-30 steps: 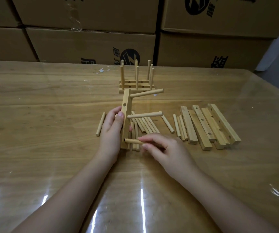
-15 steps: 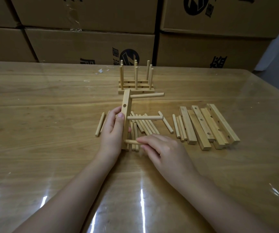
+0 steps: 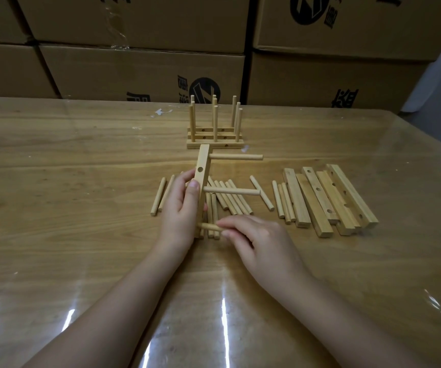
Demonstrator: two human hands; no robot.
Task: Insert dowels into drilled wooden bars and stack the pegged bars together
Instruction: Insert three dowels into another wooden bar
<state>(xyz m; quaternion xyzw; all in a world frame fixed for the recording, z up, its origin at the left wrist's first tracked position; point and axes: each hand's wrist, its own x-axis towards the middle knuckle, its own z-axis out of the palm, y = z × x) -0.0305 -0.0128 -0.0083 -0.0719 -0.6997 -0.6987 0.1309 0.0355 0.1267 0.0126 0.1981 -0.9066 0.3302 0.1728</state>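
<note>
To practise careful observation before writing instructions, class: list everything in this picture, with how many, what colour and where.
held bar: one, pale wood, upright, centre, two dowels projecting right
bottom dowel: one, pale wood, at held bar's lower end
pegged stack: one, pale wood, far centre
loose dowels: many, pale wood, lying mid-table
loose bars: several, pale wood, right
boxes: several, brown, behind table
table: one, brown, glossy
left hand: grips held bar
right hand: pinches bottom dowel

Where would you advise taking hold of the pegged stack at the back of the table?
I would grip the pegged stack by its bars' short ends, coming in from left and right: the upright dowels crowd the top, while both ends stand clear.
</note>
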